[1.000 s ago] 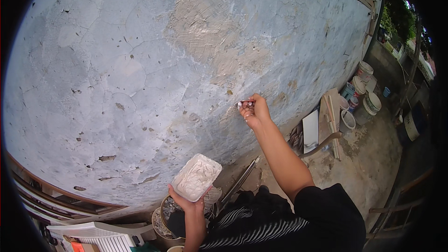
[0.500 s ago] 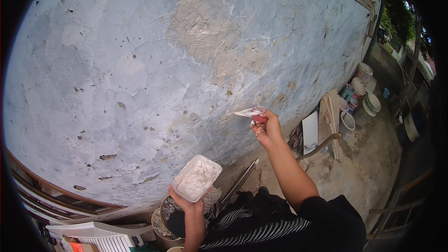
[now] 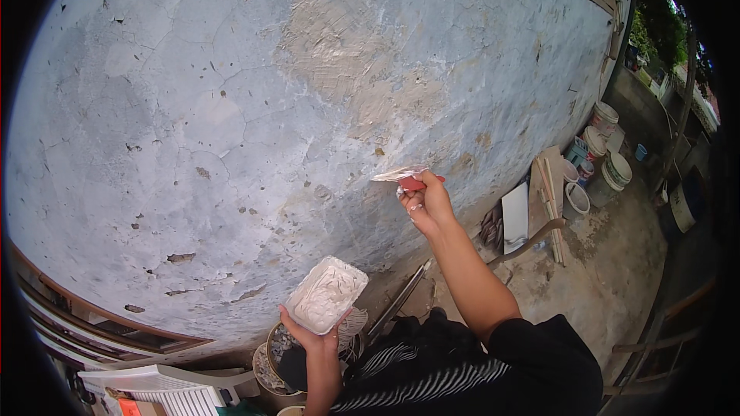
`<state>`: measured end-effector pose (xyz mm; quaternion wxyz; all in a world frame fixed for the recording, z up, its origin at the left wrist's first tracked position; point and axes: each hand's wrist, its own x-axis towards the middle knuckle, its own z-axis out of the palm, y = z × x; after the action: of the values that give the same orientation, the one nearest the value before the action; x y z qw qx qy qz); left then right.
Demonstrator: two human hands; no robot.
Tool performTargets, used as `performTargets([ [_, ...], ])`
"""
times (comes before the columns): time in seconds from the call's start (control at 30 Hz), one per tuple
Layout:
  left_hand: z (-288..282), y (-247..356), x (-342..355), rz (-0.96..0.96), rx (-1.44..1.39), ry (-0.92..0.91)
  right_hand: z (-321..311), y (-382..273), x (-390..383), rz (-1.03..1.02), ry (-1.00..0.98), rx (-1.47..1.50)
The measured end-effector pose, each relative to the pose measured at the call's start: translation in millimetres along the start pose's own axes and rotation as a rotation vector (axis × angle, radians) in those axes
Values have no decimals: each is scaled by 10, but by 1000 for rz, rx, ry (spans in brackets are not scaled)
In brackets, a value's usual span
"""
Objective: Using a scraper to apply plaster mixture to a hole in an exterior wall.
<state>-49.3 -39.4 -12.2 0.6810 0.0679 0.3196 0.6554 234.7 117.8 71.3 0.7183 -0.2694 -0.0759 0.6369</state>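
Note:
My right hand grips a putty knife by its red handle. White paste coats the blade, which points left at the wall, and some is smeared on my fingers. Whether the blade touches the wall I cannot tell. My left hand holds up a white rectangular tub of pale filler paste from below, low and to the left of the knife. In front of me the pale blue wall is cracked and pitted. A rough beige patch of filler spreads over its upper middle.
Several buckets stand at the far right beside the wall. A white board and wooden strips lean nearer. At lower left are a white plastic piece of furniture and a window frame. Round containers of rubble sit below the tub.
My right hand has moved a little left and up with the putty knife, bringing its blade nearer the small brown spot on the wall. My left hand and the tub stay almost in place.

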Motion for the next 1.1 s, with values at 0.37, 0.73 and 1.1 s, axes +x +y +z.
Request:
performTargets([
  [0.37,45,-67,39,-31,27,-17,153,-562,-628,-240,-160,-135],
  [0.73,204,-282,143,-103,94,-87,-586,-549,-853,-260,-144,-301],
  [1.1,518,-878,218,-55,74,-114,-804,-824,-979,-299,-354,-815],
])
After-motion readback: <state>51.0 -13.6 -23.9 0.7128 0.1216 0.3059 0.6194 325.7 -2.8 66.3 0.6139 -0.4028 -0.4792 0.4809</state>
